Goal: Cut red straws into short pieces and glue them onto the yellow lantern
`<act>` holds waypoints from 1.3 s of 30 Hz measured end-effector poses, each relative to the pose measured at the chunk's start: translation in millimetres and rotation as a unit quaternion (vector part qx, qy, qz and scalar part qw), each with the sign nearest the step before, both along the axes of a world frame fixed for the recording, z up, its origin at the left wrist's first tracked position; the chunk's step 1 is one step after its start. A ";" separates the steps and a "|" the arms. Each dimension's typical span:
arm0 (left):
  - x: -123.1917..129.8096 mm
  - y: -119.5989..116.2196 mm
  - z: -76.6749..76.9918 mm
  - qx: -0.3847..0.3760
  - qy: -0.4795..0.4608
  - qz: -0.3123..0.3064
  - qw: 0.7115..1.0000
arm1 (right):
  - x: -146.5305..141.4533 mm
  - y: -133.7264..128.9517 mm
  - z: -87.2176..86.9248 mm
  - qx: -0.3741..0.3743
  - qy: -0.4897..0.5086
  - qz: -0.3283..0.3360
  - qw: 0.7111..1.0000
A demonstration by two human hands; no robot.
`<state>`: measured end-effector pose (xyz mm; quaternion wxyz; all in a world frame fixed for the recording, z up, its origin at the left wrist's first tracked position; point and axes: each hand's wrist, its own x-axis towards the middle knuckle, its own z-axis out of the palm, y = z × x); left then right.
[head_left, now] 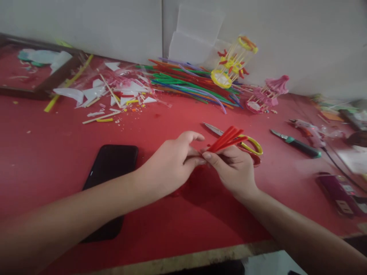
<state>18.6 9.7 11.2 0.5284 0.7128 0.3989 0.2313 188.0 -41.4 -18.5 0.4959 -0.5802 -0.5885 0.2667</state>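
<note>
My right hand [236, 168] is closed round a small bundle of red pipe cleaners [226, 139], whose ends fan out up and to the right. My left hand [174, 160] meets it at the bundle's lower end, thumb and fingers pinched together there; what they grip is too small to make out. Behind the bundle and my right hand lie scissors [254, 145] with yellow and red handles, partly hidden. A black phone [114, 164] lies on the red table [160, 236], partly under my left forearm.
Coloured pipe cleaners [189, 82], paper scraps [94, 91] and sticks lie at the back, near yellow [222, 78] and pink stick models [268, 95]. On the right are a green-handled knife [304, 147], a glue gun [309, 131] and a purple case [341, 193]. A brown frame [43, 89] lies left.
</note>
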 end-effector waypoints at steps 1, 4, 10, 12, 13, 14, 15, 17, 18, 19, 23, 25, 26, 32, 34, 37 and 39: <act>0.6 -4.2 0.1 0.032 0.014 0.003 0.999 | -0.5 0.2 -0.2 0.004 -0.003 -0.008 1.000; 2.2 -10.1 -1.9 0.069 0.032 -0.012 0.997 | -1.0 0.9 -0.8 0.001 0.018 0.016 1.000; 4.5 8.2 -9.9 -0.141 -0.127 0.039 0.981 | 7.3 5.8 -1.4 0.038 -0.049 0.024 0.998; 5.2 12.9 -9.4 -0.280 -0.192 0.075 0.938 | 10.6 6.7 -0.4 0.107 -0.138 0.018 0.984; 5.5 13.7 -8.5 -0.333 -0.213 0.088 0.914 | 11.7 6.7 0.1 0.148 -0.183 0.017 0.972; 5.7 13.6 -7.5 -0.371 -0.225 0.098 0.896 | 12.4 6.4 0.7 0.188 -0.224 0.015 0.956; 6.0 13.0 -6.5 -0.394 -0.230 0.102 0.884 | 12.8 5.9 1.2 0.219 -0.258 0.014 0.941; 6.3 10.9 -5.1 -0.411 -0.233 0.099 0.876 | 13.0 4.5 1.8 0.254 -0.302 0.008 0.919; 6.4 9.9 -5.0 -0.413 -0.232 0.096 0.875 | 13.0 3.9 1.9 0.262 -0.314 0.006 0.913; 6.5 9.1 -5.1 -0.413 -0.233 0.093 0.876 | 13.0 3.2 2.0 0.266 -0.321 0.005 0.909; 6.3 7.5 -6.5 -0.410 -0.252 0.072 0.874 | 13.6 1.3 2.8 0.286 -0.338 0.014 0.896; 6.3 7.1 -6.2 -0.404 -0.262 0.058 0.874 | 13.5 0.1 3.5 0.286 -0.342 0.007 0.895; 6.2 7.0 -5.7 -0.399 -0.264 0.052 0.876 | 13.4 -0.6 3.8 0.283 -0.343 0.002 0.896; 2.8 7.9 -4.5 -0.369 -0.244 0.015 0.896 | 13.3 -4.8 4.9 0.271 -0.328 -0.011 0.905; 1.3 8.4 -5.2 -0.369 -0.242 0.000 0.897 | 13.9 -5.3 5.5 0.273 -0.326 -0.005 0.905; 0.7 8.9 -6.2 -0.368 -0.246 0.007 0.897 | 14.0 -4.6 7.0 0.272 -0.330 0.004 0.904; 1.4 9.2 -6.6 -0.358 -0.249 0.020 0.900 | 13.1 -3.0 8.0 0.255 -0.314 0.010 0.914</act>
